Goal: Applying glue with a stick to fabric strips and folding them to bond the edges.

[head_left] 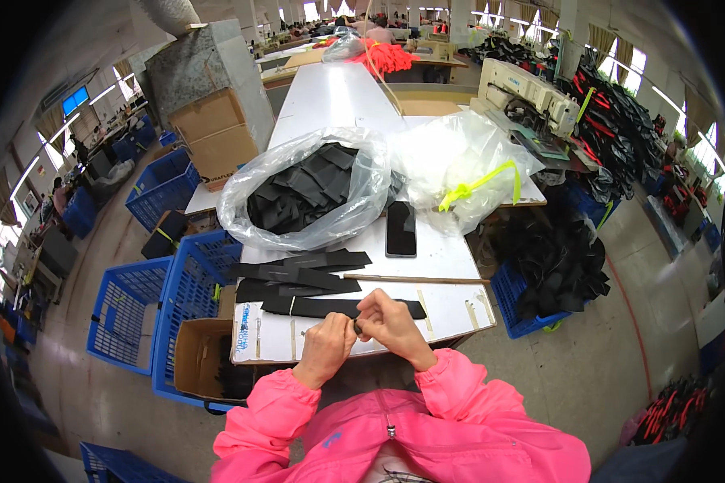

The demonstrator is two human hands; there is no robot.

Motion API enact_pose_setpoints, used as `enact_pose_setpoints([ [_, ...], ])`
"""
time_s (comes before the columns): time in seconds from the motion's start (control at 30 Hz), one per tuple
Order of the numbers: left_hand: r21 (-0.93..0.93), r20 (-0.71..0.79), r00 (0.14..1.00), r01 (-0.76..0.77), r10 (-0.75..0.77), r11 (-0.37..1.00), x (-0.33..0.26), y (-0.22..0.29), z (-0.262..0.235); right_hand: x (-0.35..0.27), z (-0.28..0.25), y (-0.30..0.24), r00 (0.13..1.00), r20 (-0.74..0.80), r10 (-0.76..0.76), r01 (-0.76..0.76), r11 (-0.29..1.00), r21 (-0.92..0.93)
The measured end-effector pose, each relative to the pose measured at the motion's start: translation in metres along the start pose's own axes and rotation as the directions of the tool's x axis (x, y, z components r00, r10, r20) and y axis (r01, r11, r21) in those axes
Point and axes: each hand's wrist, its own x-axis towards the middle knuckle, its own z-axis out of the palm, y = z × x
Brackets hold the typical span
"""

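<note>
At the near edge of the counter, both hands meet over a small dark piece, pinched between fingertips. Left hand has thumb and forefinger closed on it from the left; right hand curls over it from the right, fingers also clamped on the same piece. It's too small to say exactly what it is; looks like a dark bit of strap or a fitting.

Just beyond the hands: a long black strip lying flat across the counter, touching or nearly touching the knuckles. Behind it, more black strips stacked loosely, overlapping. Further back sits a clear bag of black cut pieces, a phone face up beside it, and a second clear bag with a yellow tie.

Judgement on doing this step well:
- Keep the pinch close to the work end; a small piece twists easily if held far back.
- Keep wrists low, near the counter edge, so a drop lands on the counter and not in the cardboard box or blue crates at the left.
- Keep the long strip flat and straight.
- Leave the loose stack alone; nudging it could mix the pieces.
</note>
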Motion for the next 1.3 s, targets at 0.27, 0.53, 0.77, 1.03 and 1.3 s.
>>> enact_pose_setpoints([
  [0.27, 0.082, 0.003, 1.0, 0.008, -0.008, 0.997, 0.0, -0.01, 0.005, 0.016, 0.015, 0.01, 0.978, -0.141, -0.151, 0.107, 0.953, -0.284],
  [0.53, -0.74, 0.586, 0.707, 0.666, -0.395, 0.095, 0.003, -0.013, -0.009, 0.016, 0.006, -0.004, 0.981, 0.043, -0.191, 0.196, 0.95, -0.242],
  [0.77, -0.736, 0.674, 0.676, 0.584, -0.298, -0.342, -0.003, -0.013, -0.006, 0.01, 0.008, -0.01, 0.912, 0.092, -0.399, 0.403, 0.835, -0.374],
  [1.03, -0.865, 0.498, 0.786, 0.422, -0.366, -0.27, -0.01, -0.004, 0.01, 0.004, 0.007, -0.006, 0.934, 0.0, -0.358, 0.344, 0.897, -0.277],
  [1.3, -0.893, 0.419, 0.747, 0.441, -0.516, -0.087, -0.008, 0.007, 0.017, 0.0, 0.007, -0.01, 0.934, 0.051, -0.353, 0.351, 0.887, -0.301],
])
